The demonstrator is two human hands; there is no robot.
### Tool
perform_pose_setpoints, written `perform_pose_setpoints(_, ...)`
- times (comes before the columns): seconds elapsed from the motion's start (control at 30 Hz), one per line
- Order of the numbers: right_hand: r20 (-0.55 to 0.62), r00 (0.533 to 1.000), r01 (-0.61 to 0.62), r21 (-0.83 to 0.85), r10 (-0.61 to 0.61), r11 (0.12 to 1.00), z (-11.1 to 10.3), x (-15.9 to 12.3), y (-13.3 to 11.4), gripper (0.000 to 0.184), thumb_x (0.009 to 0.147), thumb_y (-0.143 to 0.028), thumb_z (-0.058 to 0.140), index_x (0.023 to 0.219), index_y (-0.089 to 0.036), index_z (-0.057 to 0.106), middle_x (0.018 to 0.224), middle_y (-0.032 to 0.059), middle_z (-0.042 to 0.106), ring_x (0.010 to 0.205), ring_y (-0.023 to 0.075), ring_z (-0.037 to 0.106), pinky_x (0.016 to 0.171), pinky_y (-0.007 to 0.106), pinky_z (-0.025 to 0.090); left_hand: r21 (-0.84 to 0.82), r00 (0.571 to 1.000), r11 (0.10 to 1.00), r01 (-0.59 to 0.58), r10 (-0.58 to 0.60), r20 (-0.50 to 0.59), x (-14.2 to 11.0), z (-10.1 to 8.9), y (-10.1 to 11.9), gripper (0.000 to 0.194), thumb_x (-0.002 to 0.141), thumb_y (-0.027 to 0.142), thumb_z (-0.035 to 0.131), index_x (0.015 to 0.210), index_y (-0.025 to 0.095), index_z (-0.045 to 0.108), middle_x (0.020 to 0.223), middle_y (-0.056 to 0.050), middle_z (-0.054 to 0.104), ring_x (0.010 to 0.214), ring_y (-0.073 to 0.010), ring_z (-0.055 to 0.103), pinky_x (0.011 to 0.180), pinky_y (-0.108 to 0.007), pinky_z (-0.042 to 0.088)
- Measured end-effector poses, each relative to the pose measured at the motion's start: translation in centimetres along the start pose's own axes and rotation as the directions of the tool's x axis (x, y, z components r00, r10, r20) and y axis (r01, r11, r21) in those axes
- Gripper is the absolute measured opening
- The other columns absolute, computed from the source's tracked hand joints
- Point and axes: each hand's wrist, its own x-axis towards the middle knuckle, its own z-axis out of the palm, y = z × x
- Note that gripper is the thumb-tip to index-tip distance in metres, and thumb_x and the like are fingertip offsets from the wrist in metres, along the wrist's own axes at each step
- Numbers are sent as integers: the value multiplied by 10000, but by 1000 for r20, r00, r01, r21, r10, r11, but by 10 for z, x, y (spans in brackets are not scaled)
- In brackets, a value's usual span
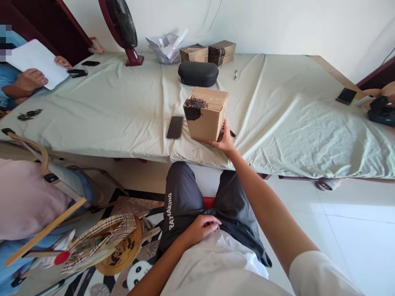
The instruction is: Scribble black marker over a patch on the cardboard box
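Note:
A brown cardboard box (203, 125) with black scribble-like marks on its upper left corner is at the front middle of the cloth-covered table. My right hand (225, 142) grips its lower right corner, thumb along the bottom front edge and fingers up the right side. A dark pen-like object (232, 133) shows partly behind that hand. Just left of the box lies a black smartphone (175, 127). In my lap rests my left hand (203, 226), fingers loosely bent and holding nothing.
Behind the box sit a black hard case (198, 74), two more cardboard boxes (194, 54), a plastic basket (168, 53) and a fan (134, 57). A pen (235, 75) lies beyond. At left, another person's hands hold a white sheet (38, 61); a chair (43, 152) stands nearby.

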Motion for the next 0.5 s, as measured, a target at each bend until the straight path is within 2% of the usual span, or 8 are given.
perform_pose_setpoints(0.13,-40,998,-46,-14,45,999,-2,0,-6,1638,628,-1026,701,1752,-123,-75,1822,273,168,1658,458,263,1359,594,299,-88,999,996,-1,-2,-41,4,-4,0,463,953,549,648,1112,148,815,972,-111,790,839,-202,707,801,-327,517)
perform_pose_setpoints(0.27,-58,997,-45,6,45,999,-2,0,-9,1657,604,-1042,692,1749,-99,-46,1805,295,193,1646,471,283,1354,626,294,-170,998,985,-11,1,-59,15,-13,0,619,886,715,666,1030,124,779,777,-65,714,649,-162,649,692,-308,515)
perform_pose_setpoints(0.37,-86,996,-37,33,40,999,-3,-2,-12,1654,600,-1034,709,1746,-85,-12,1802,310,186,1651,483,262,1350,636,294,-208,998,978,-20,7,-63,21,-21,4,645,874,755,664,1004,131,759,682,-29,669,554,-136,589,598,-275,473)
perform_pose_setpoints(0.5,-131,990,-55,12,57,998,-6,-5,-16,1648,598,-1063,667,1740,-74,9,1797,319,174,1662,497,210,1361,624,268,-226,996,972,-66,49,-78,27,-32,17,650,866,763,680,1000,132,758,658,-25,676,516,-118,562,564,-257,442)
